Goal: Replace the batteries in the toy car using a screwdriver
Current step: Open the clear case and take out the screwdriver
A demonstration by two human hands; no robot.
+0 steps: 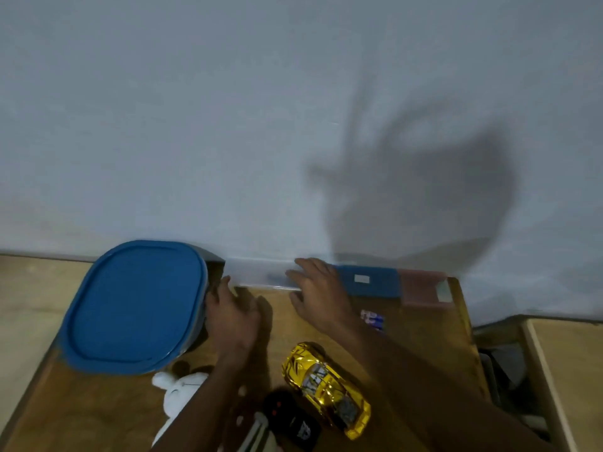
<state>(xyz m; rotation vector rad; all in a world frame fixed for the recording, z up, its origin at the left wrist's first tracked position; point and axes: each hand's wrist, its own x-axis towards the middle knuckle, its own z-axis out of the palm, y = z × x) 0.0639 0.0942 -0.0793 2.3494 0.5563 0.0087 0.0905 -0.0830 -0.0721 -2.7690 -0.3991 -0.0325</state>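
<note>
Wooden table (98,406) against a pale wall fills the lower frame. Left hand (233,318), fingers loose, is beside the blue-lidded tub (133,305) at lower left. Right hand (319,288) spreads flat on a clear box (257,272). Yellow toy car (326,389) sits lower centre, batteries (372,319) just above it

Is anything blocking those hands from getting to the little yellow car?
Nothing visible does. The car lies on the table, nearer the front edge than both hands; only bare wood separates it from the left hand and the right hand. The remote sits beside it, not between.
</note>
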